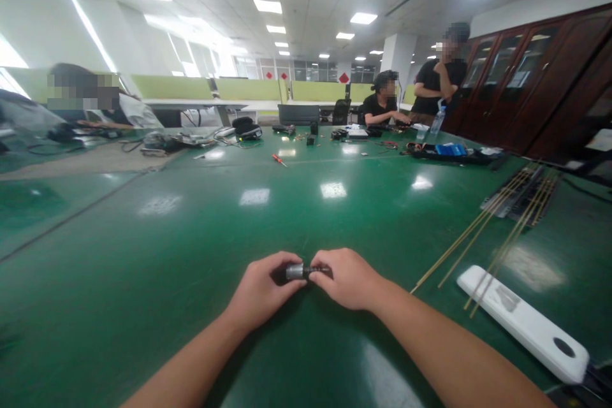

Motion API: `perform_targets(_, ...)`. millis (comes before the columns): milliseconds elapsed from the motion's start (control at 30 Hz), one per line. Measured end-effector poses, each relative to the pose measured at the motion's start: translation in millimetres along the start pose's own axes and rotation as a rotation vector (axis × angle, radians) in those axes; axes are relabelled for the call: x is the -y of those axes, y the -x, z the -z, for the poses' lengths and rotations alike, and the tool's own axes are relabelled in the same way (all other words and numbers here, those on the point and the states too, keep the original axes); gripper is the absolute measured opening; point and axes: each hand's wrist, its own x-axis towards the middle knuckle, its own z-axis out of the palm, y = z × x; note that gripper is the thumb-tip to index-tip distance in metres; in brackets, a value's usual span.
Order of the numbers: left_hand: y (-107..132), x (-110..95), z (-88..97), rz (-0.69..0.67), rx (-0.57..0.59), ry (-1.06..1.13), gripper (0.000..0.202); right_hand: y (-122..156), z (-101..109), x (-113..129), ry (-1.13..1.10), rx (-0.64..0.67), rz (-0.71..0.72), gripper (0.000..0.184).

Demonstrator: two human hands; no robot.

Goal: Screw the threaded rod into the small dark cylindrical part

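Observation:
In front of me, low over the green table (229, 223), my left hand (261, 287) grips a small silver metal cylinder (295, 271) between thumb and fingers. A thin, dark, ridged rod (313, 269) sticks out of the cylinder's right end. My right hand (347, 277) pinches this rod with thumb and forefinger. The two hands face each other with a narrow gap between their fingertips. Most of the cylinder's left end is hidden in my left hand, and fingers cover part of the rod.
Right of my hands lie several long thin rods (459, 245) and a white elongated case (521, 325). A red screwdriver (278, 159) lies farther off. Tools, cables and a black tray (449, 152) line the far edge. A water bottle (438, 120) stands near two people; another person sits left.

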Motion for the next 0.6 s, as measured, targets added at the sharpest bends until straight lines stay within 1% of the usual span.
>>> perform_targets(600, 0.7, 1.6, 0.4, 0.001, 0.011, 0.009, 0.019, -0.2, 0.2, -1.0, 0.035, -0.019, 0.016, 0.017)
